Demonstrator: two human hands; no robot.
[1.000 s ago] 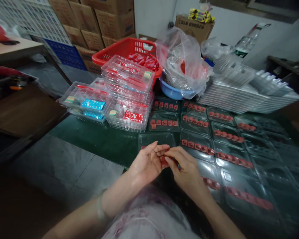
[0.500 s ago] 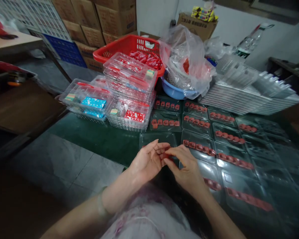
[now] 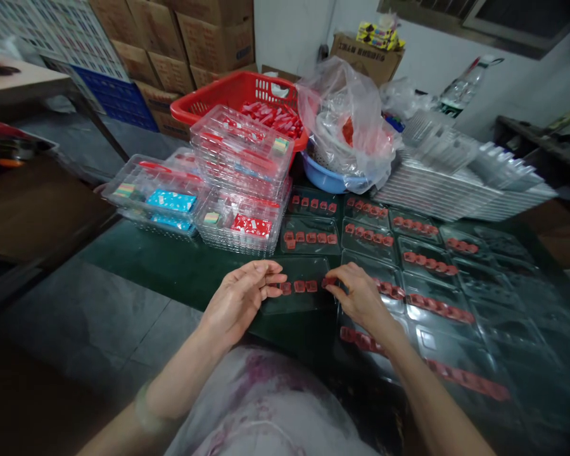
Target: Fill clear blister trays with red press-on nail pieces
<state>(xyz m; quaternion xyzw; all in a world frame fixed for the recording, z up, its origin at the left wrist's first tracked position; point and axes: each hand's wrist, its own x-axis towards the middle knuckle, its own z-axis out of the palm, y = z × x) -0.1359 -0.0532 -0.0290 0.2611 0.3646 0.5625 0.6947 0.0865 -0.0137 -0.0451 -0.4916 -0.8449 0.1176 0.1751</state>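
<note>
A clear plastic lid (image 3: 294, 307) lies in front of me on the dark green table, with a row of small red translucent pieces (image 3: 305, 287) across it. My right hand (image 3: 361, 297) pinches one small red piece (image 3: 328, 283) at the row's right end. At the left end is my left hand (image 3: 240, 297), its fingers apart and partly stretched over the lid, close to the leftmost pieces. Whether these fingertips touch a piece is hard to make out. Similar lids with red rows (image 3: 368, 234) lie behind and to the right.
Filled clear boxes (image 3: 242, 155) are stacked at the back left, before a red basket (image 3: 183, 107) of red packets. A blue basin (image 3: 325, 179) with a plastic bag stands behind the lids. Stacked clear trays (image 3: 427, 183) are at the back right. The table's front-left edge borders the tiled floor.
My hands have moved apart from being together over the lid. The left went left, and the right now pinches a piece at the row's right end. The row has come into view.
</note>
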